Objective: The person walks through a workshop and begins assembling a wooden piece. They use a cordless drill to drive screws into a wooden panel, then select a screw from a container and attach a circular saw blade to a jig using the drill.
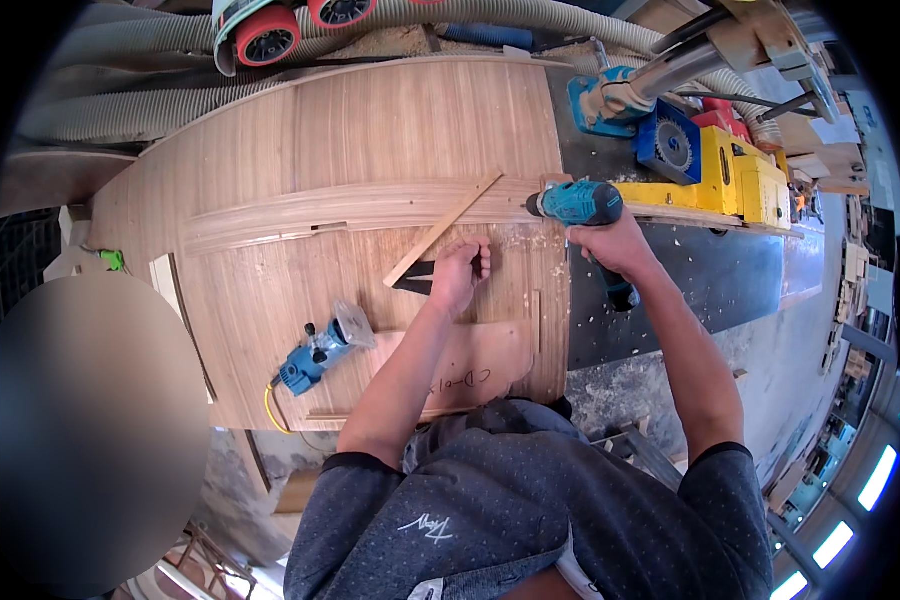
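Note:
In my right hand point(612, 245) is a teal and black cordless drill point(582, 203), its chuck pointing left at the right part of a long wooden board point(370, 205). Fingers wrap its handle below the motor body. My left hand point(460, 272) hovers or rests over the wooden tabletop just in front of that board, fingers curled in; what they hold, if anything, is hidden. Beside it a thin wooden strip point(445, 228) lies slantwise across the board. Black pieces point(413, 277) lie at the strip's lower end, partly behind my left hand.
A blue trim router point(315, 358) with a yellow cord lies at the left front. Near my body is a flat wooden template point(485, 355). A yellow machine part point(725, 180) and a blue box with a saw blade point(670, 146) stand at right. Grey hoses point(160, 112) run behind.

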A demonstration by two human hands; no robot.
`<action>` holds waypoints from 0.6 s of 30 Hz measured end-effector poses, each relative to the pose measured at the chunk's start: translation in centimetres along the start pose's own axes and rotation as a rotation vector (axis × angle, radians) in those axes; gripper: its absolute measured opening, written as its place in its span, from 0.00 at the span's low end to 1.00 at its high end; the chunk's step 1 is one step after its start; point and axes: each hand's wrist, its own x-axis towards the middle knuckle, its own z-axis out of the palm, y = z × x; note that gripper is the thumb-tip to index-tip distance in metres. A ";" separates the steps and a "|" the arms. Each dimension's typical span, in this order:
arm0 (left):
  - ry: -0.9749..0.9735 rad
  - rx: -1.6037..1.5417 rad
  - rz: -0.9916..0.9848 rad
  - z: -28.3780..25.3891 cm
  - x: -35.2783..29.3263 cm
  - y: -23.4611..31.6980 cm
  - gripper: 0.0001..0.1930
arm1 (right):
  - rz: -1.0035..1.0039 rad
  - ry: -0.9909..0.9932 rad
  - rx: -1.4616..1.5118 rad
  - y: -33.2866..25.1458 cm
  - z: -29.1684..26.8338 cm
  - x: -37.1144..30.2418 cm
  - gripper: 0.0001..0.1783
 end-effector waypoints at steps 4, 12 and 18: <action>0.018 0.138 0.032 0.1 0.9 0.5 0.08 | -0.002 -0.018 -0.079 1.3 0.6 1.8 0.09; 0.123 0.529 0.211 0.8 2.6 0.2 0.07 | -0.018 -0.018 -0.324 -2.0 1.1 2.6 0.16; 0.200 0.954 0.449 2.5 3.7 0.3 0.09 | -0.172 -0.042 -0.392 -2.7 1.4 3.5 0.19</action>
